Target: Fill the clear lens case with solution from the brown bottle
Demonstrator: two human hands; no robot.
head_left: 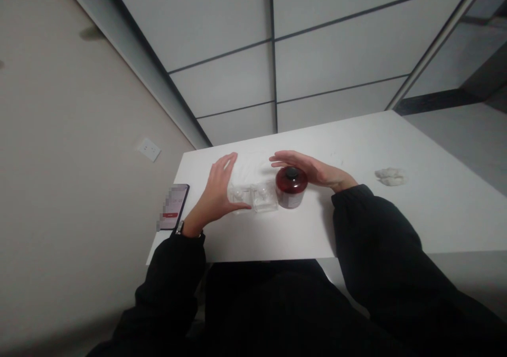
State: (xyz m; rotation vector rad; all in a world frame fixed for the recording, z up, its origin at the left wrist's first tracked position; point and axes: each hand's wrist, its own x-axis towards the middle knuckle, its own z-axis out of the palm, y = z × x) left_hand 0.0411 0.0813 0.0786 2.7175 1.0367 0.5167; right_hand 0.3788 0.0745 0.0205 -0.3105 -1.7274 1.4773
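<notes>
From my remote seat I had a white table (277,241) filling the middle of the view, with a beige wall (79,161) left of the left hand and a grey-white panelled surface (229,66) ahead past the far table edge. The near edge ran just below both wrists, while the far edge lay well beyond the fingertips. The left table edge came close to the left hand, leaving little room on that side; to the right of the right hand, the tabletop stretched much farther.

I counted two hands, one jar, two clear containers, one phone, and one crumpled white cloth. The dark red jar (291,188) with its black cap stood upright just beyond the right palm, between the hands. The right hand (309,169) was open, curved over the cap; I could not tell whether it touched the jar. The left hand (216,193) was spread wide, its thumb beside the clear containers (251,198), which sat side by side between the left hand and the jar. Its grip held nothing I could see.

Left of the left wrist lay a phone (173,206), its screen blurred, showing a red bar. The crumpled white cloth (390,176) sat well right of the right hand. The jar's label was unreadable.
</notes>
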